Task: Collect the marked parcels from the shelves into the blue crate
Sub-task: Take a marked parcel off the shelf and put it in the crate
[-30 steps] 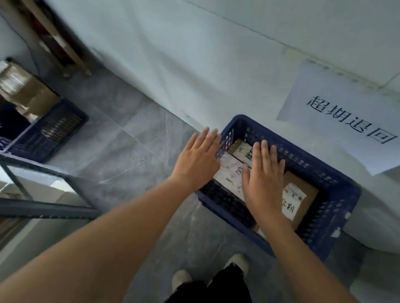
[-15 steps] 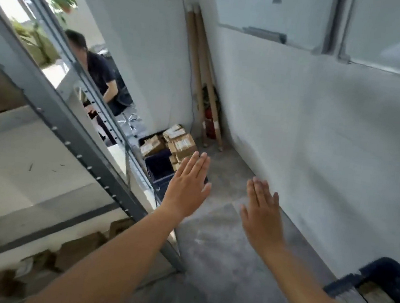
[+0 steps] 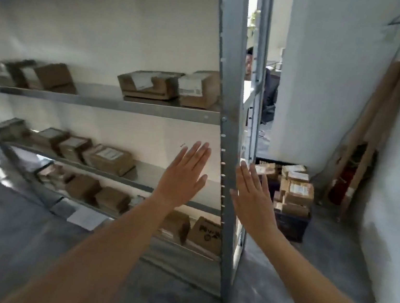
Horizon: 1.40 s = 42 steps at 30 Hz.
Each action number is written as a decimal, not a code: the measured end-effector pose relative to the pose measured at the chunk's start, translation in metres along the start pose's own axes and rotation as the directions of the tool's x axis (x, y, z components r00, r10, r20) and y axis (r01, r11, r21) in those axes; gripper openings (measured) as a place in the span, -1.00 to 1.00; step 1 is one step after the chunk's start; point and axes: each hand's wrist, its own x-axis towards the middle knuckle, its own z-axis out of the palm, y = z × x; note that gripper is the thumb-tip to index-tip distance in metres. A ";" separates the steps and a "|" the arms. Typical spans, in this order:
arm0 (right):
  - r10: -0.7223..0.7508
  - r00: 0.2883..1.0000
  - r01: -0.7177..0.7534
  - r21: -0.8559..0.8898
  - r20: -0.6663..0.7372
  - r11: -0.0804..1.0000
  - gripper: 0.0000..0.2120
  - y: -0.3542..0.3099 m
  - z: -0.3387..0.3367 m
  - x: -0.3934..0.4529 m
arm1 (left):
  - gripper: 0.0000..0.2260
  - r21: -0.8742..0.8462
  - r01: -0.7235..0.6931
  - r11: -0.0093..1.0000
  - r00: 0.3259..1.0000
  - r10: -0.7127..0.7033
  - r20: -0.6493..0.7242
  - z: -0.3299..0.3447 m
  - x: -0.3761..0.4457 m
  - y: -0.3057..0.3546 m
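My left hand (image 3: 184, 174) and my right hand (image 3: 252, 195) are both raised, flat and empty, fingers apart, in front of a grey metal shelf rack (image 3: 226, 129). Brown cardboard parcels lie on its levels: two on the upper shelf (image 3: 166, 88), several on the middle shelf (image 3: 109, 159), more on the lower shelf (image 3: 110, 198). One low box carries black handwriting (image 3: 206, 235). The blue crate I was at is out of view. My hands touch no parcel.
A dark blue crate (image 3: 290, 225) piled with parcels stands on the floor past the rack's right post. Long cardboard tubes (image 3: 378, 128) lean in the right corner. A person (image 3: 269, 94) is behind the rack. A paper sheet (image 3: 86, 218) lies at the rack's foot.
My view has swung left from the blue crate by the wall to the shelf rack. Both hands left the crate empty and stayed raised and open.
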 end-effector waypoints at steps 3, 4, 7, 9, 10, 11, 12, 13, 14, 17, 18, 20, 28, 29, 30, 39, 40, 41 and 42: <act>-0.101 0.994 0.099 0.072 0.032 0.993 -0.40 -0.048 0.007 0.038 | -0.45 0.048 0.160 0.986 0.986 -0.162 0.026 -0.002 -0.038 -0.051; -0.134 0.991 0.130 0.094 0.030 0.987 -0.39 -0.066 0.009 0.050 | -0.45 0.063 0.210 0.976 0.977 -0.212 0.032 -0.003 -0.052 -0.068; -0.234 0.971 0.227 0.117 0.050 0.967 -0.39 -0.127 0.016 0.080 | -0.45 0.085 0.373 0.924 0.925 -0.377 0.045 -0.003 -0.096 -0.121; -0.276 0.959 0.266 0.128 0.066 0.955 -0.37 -0.170 0.021 0.101 | -0.44 0.073 0.465 0.883 0.883 -0.468 0.040 -0.002 -0.123 -0.153; -0.293 0.953 0.282 0.132 0.073 0.950 -0.36 -0.192 0.023 0.110 | -0.43 0.081 0.502 0.861 0.861 -0.506 0.044 -0.002 -0.136 -0.168; -0.309 0.949 0.297 0.146 0.069 0.944 -0.36 -0.213 0.024 0.120 | -0.42 0.095 0.535 0.839 0.840 -0.541 0.047 -0.001 -0.147 -0.183; -0.321 0.945 0.308 0.167 0.058 0.937 -0.37 -0.234 0.026 0.128 | -0.42 0.105 0.568 0.816 0.817 -0.575 0.047 0.001 -0.158 -0.198; -0.328 0.943 0.314 0.192 0.048 0.930 -0.37 -0.254 0.026 0.136 | -0.42 0.102 0.604 0.791 0.792 -0.610 0.042 0.002 -0.168 -0.213; -0.334 0.942 0.317 0.219 0.043 0.923 -0.37 -0.272 0.027 0.144 | -0.43 0.087 0.640 0.764 0.764 -0.644 0.040 0.003 -0.177 -0.227; -0.355 0.934 0.332 0.274 0.039 0.903 -0.35 -0.319 0.030 0.164 | -0.44 0.069 0.696 0.714 0.713 -0.700 0.047 0.007 -0.203 -0.264; -0.364 0.931 0.340 0.279 0.036 0.898 -0.34 -0.332 0.033 0.171 | -0.44 0.085 0.702 0.707 0.706 -0.707 0.046 0.009 -0.212 -0.276; -0.374 0.927 0.350 0.285 0.034 0.892 -0.32 -0.357 0.039 0.186 | -0.44 0.100 0.721 0.686 0.686 -0.727 0.042 0.013 -0.228 -0.298; -0.484 0.874 0.448 0.320 0.039 0.835 -0.35 -0.448 0.087 0.240 | -0.42 0.148 0.783 0.604 0.603 -0.796 0.056 0.042 -0.259 -0.386; -0.498 0.866 0.458 0.329 0.046 0.826 -0.35 -0.458 0.097 0.248 | -0.41 0.156 0.788 0.595 0.594 -0.802 0.058 0.048 -0.258 -0.398; -0.511 0.858 0.466 0.337 0.053 0.818 -0.34 -0.469 0.106 0.257 | -0.41 0.164 0.790 0.590 0.589 -0.806 0.062 0.055 -0.257 -0.410; -0.616 0.784 0.551 0.376 0.072 0.745 -0.34 -0.579 0.191 0.352 | -0.42 0.222 0.799 0.559 0.551 -0.828 0.103 0.122 -0.249 -0.527; -0.625 0.777 0.560 0.374 0.074 0.739 -0.34 -0.594 0.198 0.360 | -0.42 0.223 0.803 0.553 0.544 -0.833 0.104 0.126 -0.251 -0.542; -0.633 0.770 0.565 0.376 0.080 0.735 -0.34 -0.608 0.203 0.367 | -0.41 0.221 0.808 0.545 0.535 -0.838 0.108 0.129 -0.255 -0.556; -0.641 0.763 0.571 0.383 0.078 0.726 -0.35 -0.623 0.209 0.373 | -0.41 0.221 0.814 0.538 0.527 -0.843 0.109 0.134 -0.260 -0.570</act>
